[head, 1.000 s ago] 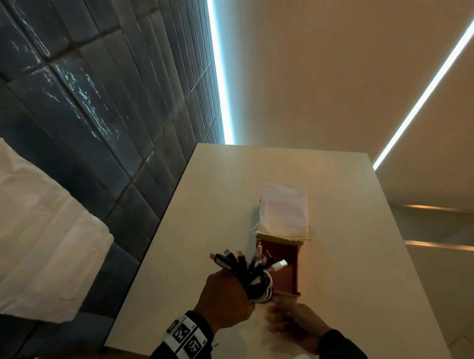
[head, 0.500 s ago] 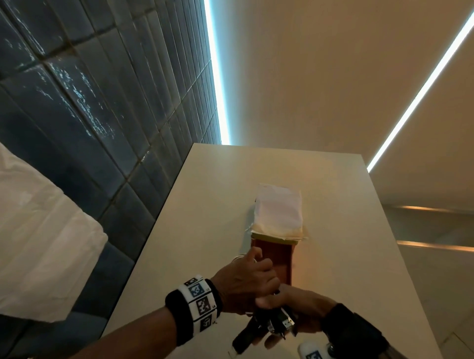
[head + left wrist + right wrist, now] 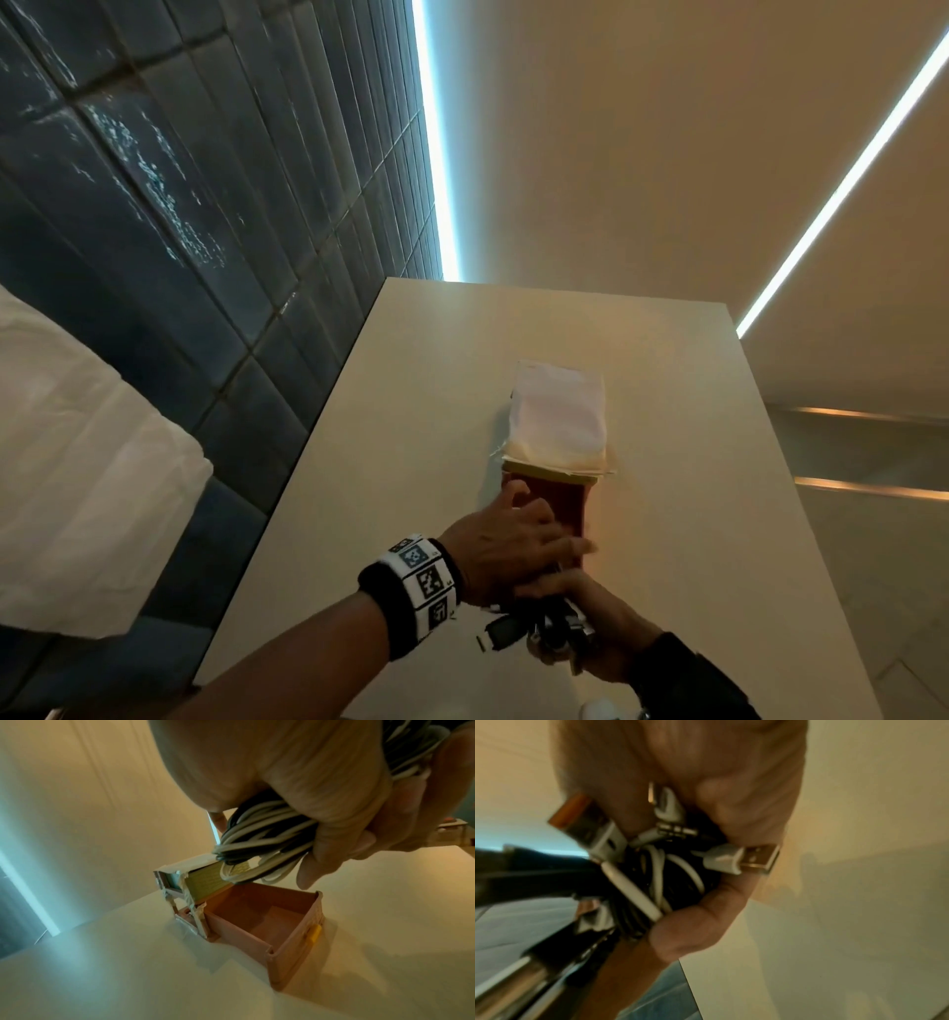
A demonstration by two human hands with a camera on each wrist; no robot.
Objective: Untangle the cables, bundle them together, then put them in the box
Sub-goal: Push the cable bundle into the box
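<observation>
Both hands are on the cable bundle [image 3: 264,839], held just above the near end of the box [image 3: 290,947].

Left hand [image 3: 508,552]: fingers curled round the looped end of the coil. In the left wrist view the white and black loops hang out below the fingers, right over the box's open cavity. Likely so the loops go in first and the coil doesn't spring open.

Right hand [image 3: 585,611]: wrapped round the plug end, thumb clamped across the strands. Connectors [image 3: 746,860] stick out of the fist on the side away from the box: USB-A plugs and a thin white plug. My read is that the stiff ends are kept together so they don't snag the box rim.

The box sits on the bench [image 3: 667,462], apparently empty. Its lid [image 3: 557,416] is flipped open on the far side of the box, standing up behind the cavity and out of the drop path. There's a yellow latch [image 3: 315,933] on the box's near wall, with torn tape around the hinge corner.

Judgement: untangling and bundling look done; this is the put-in step, bundle not yet inside.

Writing: none legible. No brand on cables or box. The band [image 3: 426,580] on the left wrist carries only black-and-white square marker codes, no text.
</observation>
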